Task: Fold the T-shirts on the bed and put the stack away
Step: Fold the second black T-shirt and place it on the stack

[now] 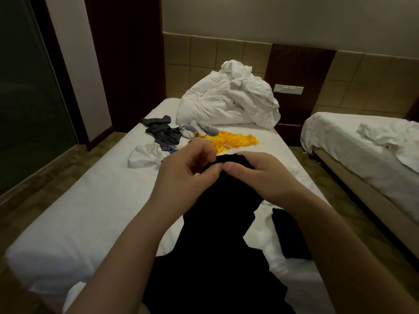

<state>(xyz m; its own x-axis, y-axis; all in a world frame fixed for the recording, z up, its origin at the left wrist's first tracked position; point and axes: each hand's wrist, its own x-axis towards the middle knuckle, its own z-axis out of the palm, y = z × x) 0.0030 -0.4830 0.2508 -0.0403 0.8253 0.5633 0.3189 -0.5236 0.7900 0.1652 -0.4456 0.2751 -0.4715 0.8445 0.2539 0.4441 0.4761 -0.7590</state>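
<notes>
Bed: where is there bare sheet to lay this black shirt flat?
Widest bare sheet: left of the black shirt, nearer than the white garment, out to the bed's left edge. A narrow strip right of the yellow shirt. Crowded: mid-bed around the grey garment, the head under the duvet, near right by a black piece.

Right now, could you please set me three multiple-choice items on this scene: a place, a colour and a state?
1. Where is the white duvet? A on the floor; B heaped at the bed's far end; C on a chair.
2. The brightest shirt on the bed is: A yellow; B red; C green.
3. The black shirt is: A folded flat; B on a hanger; C gripped by left hand and right hand.
Answers: B, piled by the headboard; A, bright yellow cloth; C, fingers pinch its top.
</notes>
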